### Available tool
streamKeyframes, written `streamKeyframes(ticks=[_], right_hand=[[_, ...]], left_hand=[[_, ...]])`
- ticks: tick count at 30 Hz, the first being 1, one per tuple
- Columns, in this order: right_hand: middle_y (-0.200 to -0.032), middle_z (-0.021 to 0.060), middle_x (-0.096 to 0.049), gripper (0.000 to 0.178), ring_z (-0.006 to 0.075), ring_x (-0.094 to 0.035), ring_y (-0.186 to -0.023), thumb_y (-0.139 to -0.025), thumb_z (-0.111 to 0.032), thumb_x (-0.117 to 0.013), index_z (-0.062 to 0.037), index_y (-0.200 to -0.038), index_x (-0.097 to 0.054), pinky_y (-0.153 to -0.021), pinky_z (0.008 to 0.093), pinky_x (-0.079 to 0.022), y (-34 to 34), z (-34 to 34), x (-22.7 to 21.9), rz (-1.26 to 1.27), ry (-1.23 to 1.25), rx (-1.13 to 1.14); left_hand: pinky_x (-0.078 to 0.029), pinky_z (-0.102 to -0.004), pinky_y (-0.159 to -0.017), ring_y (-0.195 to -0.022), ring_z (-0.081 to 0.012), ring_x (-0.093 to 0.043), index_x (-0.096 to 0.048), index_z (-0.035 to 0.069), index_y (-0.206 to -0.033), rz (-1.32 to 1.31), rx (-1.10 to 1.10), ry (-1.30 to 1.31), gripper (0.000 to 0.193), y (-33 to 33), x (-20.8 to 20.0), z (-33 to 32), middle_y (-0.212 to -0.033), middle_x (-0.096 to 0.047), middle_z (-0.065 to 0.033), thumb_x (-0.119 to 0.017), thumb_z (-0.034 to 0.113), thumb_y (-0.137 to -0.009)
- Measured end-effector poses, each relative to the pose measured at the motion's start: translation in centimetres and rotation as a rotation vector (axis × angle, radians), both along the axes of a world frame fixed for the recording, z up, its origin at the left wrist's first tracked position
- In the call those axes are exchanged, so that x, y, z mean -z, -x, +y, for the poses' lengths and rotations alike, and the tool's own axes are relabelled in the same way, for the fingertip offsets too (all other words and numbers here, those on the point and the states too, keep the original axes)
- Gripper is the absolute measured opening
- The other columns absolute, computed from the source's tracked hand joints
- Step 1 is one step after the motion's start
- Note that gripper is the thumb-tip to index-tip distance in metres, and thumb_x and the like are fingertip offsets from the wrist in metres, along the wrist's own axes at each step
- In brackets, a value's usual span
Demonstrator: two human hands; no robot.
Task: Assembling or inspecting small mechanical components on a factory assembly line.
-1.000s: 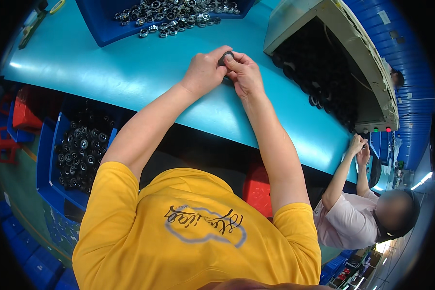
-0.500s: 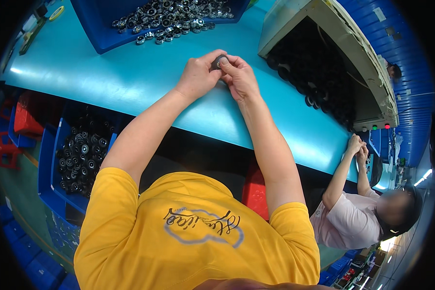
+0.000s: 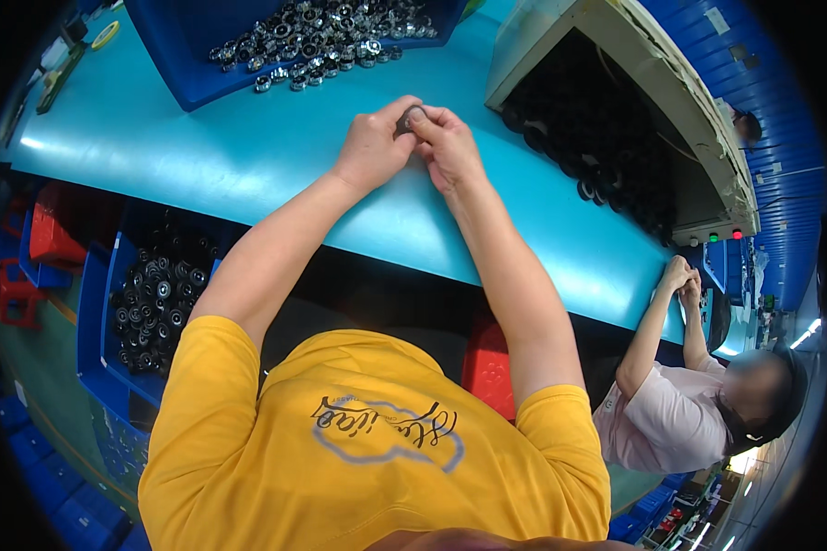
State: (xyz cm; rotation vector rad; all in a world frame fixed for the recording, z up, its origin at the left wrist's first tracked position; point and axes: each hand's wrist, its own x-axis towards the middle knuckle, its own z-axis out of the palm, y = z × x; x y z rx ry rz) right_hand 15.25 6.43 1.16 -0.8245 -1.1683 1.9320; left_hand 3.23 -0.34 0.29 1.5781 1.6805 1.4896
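Above the turquoise table, my two hands meet around a small dark round part (image 3: 404, 120), much of it covered by fingers. My left hand (image 3: 374, 147) grips it from the left with bent fingers. From the other side my right hand (image 3: 451, 147) closes on it, the thumb pressing over its face. Beyond the hands, a blue bin (image 3: 176, 64) lies with its open side toward me, and shiny round metal parts (image 3: 312, 41) are heaped in it. Several of these lie at its near edge.
To the right, a pale box-shaped housing (image 3: 721, 174) holds a pile of black rings (image 3: 597, 138). Below the table at left, a blue crate (image 3: 92, 317) contains black wheels with metal centres (image 3: 152, 298). A co-worker (image 3: 662, 413) works farther right. A yellow tape roll (image 3: 106, 36) lies far left.
My right thumb has shifted over the middle of the dark part, covering the bright centre that showed before. Both hands stay in nearly the same place.
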Motion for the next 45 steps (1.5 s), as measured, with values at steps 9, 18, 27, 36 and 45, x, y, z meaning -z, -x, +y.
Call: streamKeyframes(ticks=[9, 18, 27, 36, 45], right_hand=[[-0.098, 0.0098, -0.066, 0.026, 0.0176, -0.065, -0.089, -0.097, -0.025, -0.065, -0.0021, -0.107, -0.059, -0.081, 0.0325, -0.055, -1.6, 0.3, -0.3, 0.125, 0.033, -0.088], [-0.104, 0.0121, -0.066, 0.024, 0.0196, -0.066, -0.093, -0.093, -0.011, -0.07, 0.0004, -0.11, -0.058, -0.083, 0.0327, -0.057, -0.8, -1.0, -0.8, 0.174, -0.012, -0.05], [-0.104, 0.0126, -0.065, 0.022, 0.0194, -0.066, -0.088, -0.095, -0.008, -0.066, 0.0019, -0.112, -0.057, -0.078, 0.0323, -0.057, 0.2, -1.0, 0.7, 0.225, 0.028, 0.01], [-0.103, 0.0118, -0.065, 0.024, 0.0175, -0.066, -0.087, -0.096, -0.012, -0.064, 0.0037, -0.113, -0.058, -0.078, 0.0311, -0.056, -0.7, -0.2, -0.6, 0.118, 0.028, -0.004], [-0.1, 0.0131, -0.066, 0.027, 0.0174, -0.067, -0.086, -0.091, -0.008, -0.07, 0.0061, -0.111, -0.059, -0.074, 0.0292, -0.058, -1.5, 0.5, -1.5, -0.009, -0.015, -0.094]], left_hand=[[-0.042, -0.0212, -0.042, -0.05, -0.005, -0.05, -0.062, 0.008, -0.128, -0.464, 0.224, 0.115, 0.033, 0.3, -2.4, -1.2, -0.07, -0.058, 0.0004, -0.064, 0.015, -0.095], [-0.042, -0.0204, -0.04, -0.049, -0.004, -0.049, -0.064, 0.007, -0.126, -0.523, 0.17, 0.098, 0.028, 0.8, -1.8, -0.8, -0.068, -0.056, 0.0002, -0.057, 0.015, -0.1], [-0.042, -0.0218, -0.037, -0.052, -0.0035, -0.051, -0.067, 0.006, -0.122, -0.544, 0.137, 0.157, 0.028, 0.9, -2.2, -0.8, -0.066, -0.057, 0.001, -0.059, 0.015, -0.097], [-0.046, -0.0209, -0.045, -0.056, -0.0053, -0.054, -0.051, 0.004, -0.138, -0.498, 0.278, 0.118, 0.049, 0.6, -1.1, -0.5, -0.073, -0.061, -0.0023, -0.064, 0.002, -0.091], [-0.046, -0.0228, -0.044, -0.053, -0.0058, -0.055, -0.057, 0.007, -0.133, -0.255, 0.174, 0.134, 0.048, 0.0, -2.0, -1.2, -0.066, -0.06, -0.0015, -0.064, -0.002, -0.086]])
